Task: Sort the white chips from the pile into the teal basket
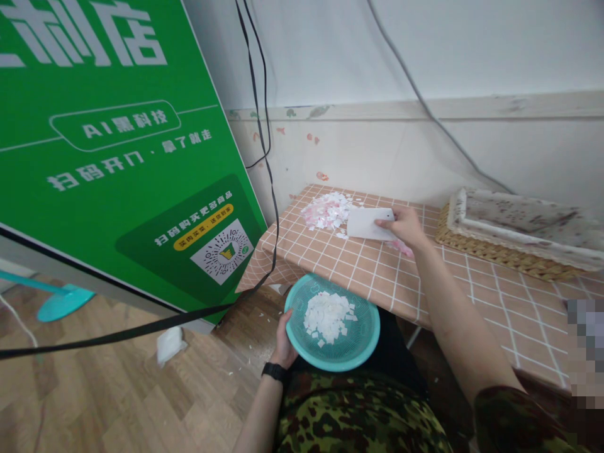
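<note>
My left hand (285, 340) grips the left rim of a teal plastic basket (372, 340), held below the table's front edge. Small white paper pieces (328, 316) lie heaped in it. On the table, my right hand (402, 224) holds a flat white card (365, 224) by its right end, thumb on top. Just left of the card is a pile of white and pink paper scraps (325, 211). A few pink scraps (402, 247) show beneath the right hand. The left fingers under the rim are hidden.
A checked brown cloth covers the table (500, 292). To the right stands a cloth-lined wicker basket (509, 255). A green cabinet (117, 201) rises at the left, with a black strap (198, 314) crossing before it. A white packet (170, 345) lies on the floor.
</note>
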Demonstrator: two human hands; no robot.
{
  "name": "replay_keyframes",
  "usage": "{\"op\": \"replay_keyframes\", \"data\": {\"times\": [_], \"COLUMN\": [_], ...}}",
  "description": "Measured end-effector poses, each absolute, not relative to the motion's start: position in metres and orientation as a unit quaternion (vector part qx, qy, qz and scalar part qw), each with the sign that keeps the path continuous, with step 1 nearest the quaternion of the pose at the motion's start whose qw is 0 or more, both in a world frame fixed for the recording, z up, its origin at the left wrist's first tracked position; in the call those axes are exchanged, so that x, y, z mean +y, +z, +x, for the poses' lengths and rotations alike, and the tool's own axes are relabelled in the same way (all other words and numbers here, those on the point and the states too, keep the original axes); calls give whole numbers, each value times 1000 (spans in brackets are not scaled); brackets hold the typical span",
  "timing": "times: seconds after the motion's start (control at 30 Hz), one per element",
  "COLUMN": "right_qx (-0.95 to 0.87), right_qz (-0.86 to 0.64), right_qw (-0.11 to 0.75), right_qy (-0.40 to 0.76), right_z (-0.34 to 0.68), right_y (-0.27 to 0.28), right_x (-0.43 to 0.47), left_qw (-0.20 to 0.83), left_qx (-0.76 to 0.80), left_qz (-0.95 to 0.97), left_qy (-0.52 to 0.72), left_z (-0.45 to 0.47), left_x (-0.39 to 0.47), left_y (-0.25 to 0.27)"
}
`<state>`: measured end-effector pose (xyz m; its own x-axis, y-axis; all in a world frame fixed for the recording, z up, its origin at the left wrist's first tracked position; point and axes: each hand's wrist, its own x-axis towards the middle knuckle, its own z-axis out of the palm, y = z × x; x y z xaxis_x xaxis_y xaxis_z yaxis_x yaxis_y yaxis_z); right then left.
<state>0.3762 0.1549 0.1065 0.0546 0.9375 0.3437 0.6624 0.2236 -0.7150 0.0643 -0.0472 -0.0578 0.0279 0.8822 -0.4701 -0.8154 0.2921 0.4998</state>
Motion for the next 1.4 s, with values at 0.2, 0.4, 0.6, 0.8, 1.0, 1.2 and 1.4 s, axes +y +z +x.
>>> {"op": "replay_keyframes", "data": {"times": [0.2, 0.4, 0.6, 0.8, 1.0, 1.2, 1.4], "right_qx": [-659, -649, -634, -633, -608, -617, -680], "right_qz": [-599, -608, -607, -576, -554, -500, -498], "right_qw": [416, 426, 439, 422, 424, 443, 392], "right_qy": [183, 165, 191, 299, 379, 415, 369], "right_z": [369, 365, 359, 359, 357, 352, 349], "right_y": [109, 110, 95, 91, 88, 88, 83], "right_x": [151, 150, 158, 157, 156, 153, 155], "left_qw": [718, 717, 712, 714, 694, 684, 691], "left_qx": [359, 362, 369, 362, 366, 382, 374], "left_qz": [56, 57, 53, 47, 45, 41, 43], "left_qy": [593, 593, 595, 597, 618, 620, 617], "left_z": [64, 64, 65, 62, 65, 62, 59], "left_x": [-47, -47, -47, -47, -45, -43, -43], "left_y": [-57, -56, -56, -58, -49, -41, -34]}}
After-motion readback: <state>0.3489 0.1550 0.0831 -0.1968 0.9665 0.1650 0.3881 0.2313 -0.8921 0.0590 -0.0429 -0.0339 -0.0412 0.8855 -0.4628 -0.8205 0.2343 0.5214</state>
